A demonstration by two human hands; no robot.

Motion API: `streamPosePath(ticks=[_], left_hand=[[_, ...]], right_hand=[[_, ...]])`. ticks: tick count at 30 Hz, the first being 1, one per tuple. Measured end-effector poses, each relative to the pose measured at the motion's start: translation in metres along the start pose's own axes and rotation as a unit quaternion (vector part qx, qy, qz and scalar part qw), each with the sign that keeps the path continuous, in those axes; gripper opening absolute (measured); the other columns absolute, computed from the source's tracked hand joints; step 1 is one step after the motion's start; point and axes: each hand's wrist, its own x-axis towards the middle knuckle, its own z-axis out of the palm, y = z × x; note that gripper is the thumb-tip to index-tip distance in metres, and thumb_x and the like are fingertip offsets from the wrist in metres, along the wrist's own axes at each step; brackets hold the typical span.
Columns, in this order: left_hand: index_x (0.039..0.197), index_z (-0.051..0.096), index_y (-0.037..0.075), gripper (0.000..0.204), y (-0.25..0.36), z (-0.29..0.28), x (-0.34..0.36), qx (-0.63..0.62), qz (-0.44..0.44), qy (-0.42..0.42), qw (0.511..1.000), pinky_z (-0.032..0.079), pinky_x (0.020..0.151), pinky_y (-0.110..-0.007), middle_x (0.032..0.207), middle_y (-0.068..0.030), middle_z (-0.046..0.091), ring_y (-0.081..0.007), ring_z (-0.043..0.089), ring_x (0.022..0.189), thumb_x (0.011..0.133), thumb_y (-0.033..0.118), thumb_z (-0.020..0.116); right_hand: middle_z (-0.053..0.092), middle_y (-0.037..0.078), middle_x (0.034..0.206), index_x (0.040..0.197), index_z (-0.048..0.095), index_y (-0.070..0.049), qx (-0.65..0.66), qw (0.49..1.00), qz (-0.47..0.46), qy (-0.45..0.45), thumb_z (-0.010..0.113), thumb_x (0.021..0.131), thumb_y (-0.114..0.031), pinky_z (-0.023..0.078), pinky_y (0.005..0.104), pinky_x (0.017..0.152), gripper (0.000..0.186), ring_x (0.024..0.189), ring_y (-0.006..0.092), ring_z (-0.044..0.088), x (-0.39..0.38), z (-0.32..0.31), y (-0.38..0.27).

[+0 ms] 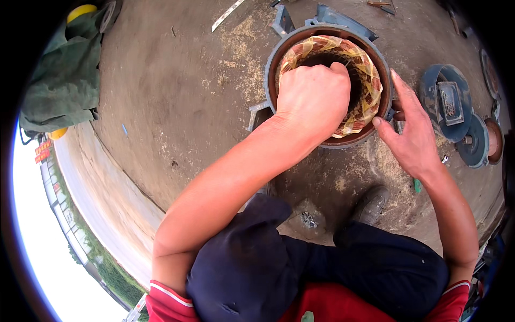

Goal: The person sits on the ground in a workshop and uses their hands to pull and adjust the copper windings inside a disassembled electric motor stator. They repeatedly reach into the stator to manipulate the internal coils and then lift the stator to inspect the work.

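An electric motor housing (272, 80), round and blue-grey with a rusty inner rim, stands open end up in front of me. Inside sits a ring of copper windings (370, 70) laced with yellowish tape. My left hand (314, 96) reaches over the near left rim into the bore, its fist closed; the fingertips and anything in them are hidden. Against the housing's right side rests my right hand (410, 126), thumb at the rim and fingers along the outer wall, gripping it.
At the right lie a blue round cover (429, 94) with a small metal tray (449, 102) in it and a flanged spool-like part (475, 142). A green cloth (61, 80) covers something at the far left. My shoe (372, 205) is on the dirt floor near the housing.
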Motion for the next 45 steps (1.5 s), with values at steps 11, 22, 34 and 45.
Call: streamPosePath(ticks=[11,22,34,45], left_hand=[[0.088,0.060,0.005,0.006,-0.004,0.000,0.006,0.052,0.051,0.018,0.997,0.056,0.063,-0.048,0.079,-0.0135,0.072,-0.0364,0.071,0.071,0.083,0.004,0.062],[0.089,0.061,0.006,0.007,-0.003,-0.001,-0.012,-0.003,0.027,0.021,0.999,0.053,0.059,-0.048,0.077,-0.0125,0.068,-0.0377,0.068,0.070,0.091,0.009,0.067],[0.086,0.060,0.003,0.006,-0.004,0.007,-0.009,0.003,0.024,0.020,1.000,0.055,0.060,-0.048,0.074,-0.0151,0.070,-0.0375,0.071,0.069,0.083,0.006,0.064],[0.091,0.065,0.000,0.015,0.000,-0.003,0.002,-0.049,0.001,0.016,0.999,0.058,0.069,-0.051,0.074,-0.0207,0.071,-0.0397,0.073,0.073,0.078,0.007,0.066]], right_hand=[[0.044,0.024,0.154,0.157,0.035,-0.002,-0.023,0.998,-0.053,0.002,0.072,0.087,-0.021,0.043,0.0445,0.115,0.082,0.139,0.0415,0.050,0.000,-0.005,0.005],[0.045,0.021,0.153,0.157,0.036,-0.002,0.000,0.998,-0.063,0.007,0.073,0.087,-0.021,0.046,0.0445,0.111,0.081,0.134,0.0414,0.053,0.000,-0.004,0.007],[0.053,0.018,0.149,0.158,0.038,-0.004,0.015,1.000,-0.012,0.001,0.072,0.086,-0.011,0.051,0.0363,0.099,0.080,0.121,0.0269,0.062,-0.001,0.003,0.004],[0.051,0.019,0.151,0.159,0.036,-0.004,0.012,1.000,0.015,-0.015,0.072,0.087,-0.011,0.052,0.0390,0.101,0.081,0.124,0.0287,0.062,0.000,0.000,0.000]])
